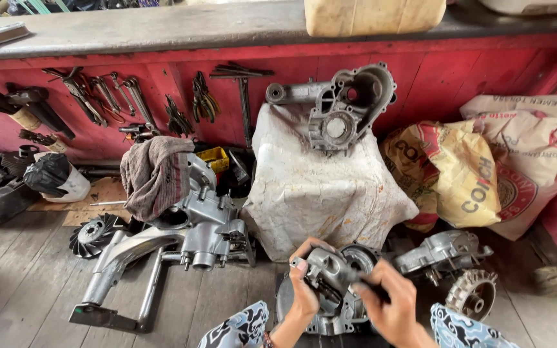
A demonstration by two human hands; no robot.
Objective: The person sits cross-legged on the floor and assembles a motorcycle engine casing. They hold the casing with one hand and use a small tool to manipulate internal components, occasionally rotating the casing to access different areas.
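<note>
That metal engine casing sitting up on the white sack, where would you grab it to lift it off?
Probably by the long arm that sticks out to the left of the casing, coming from the front, with a second hand under the round housing on the right. The arm is narrow enough to wrap a hand round; the housing looks bulky, and the casing leans against the red wall on a soft white sack.

1 head-worn view looks steeply down, close above a wooden floor [27, 283], facing a red wall [459, 71].

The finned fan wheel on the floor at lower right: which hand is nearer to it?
Right. The right hand grips a dark tool just left of the finned fan wheel. The left hand is farther left, holding the small metal engine part, which sits between both hands.
</note>
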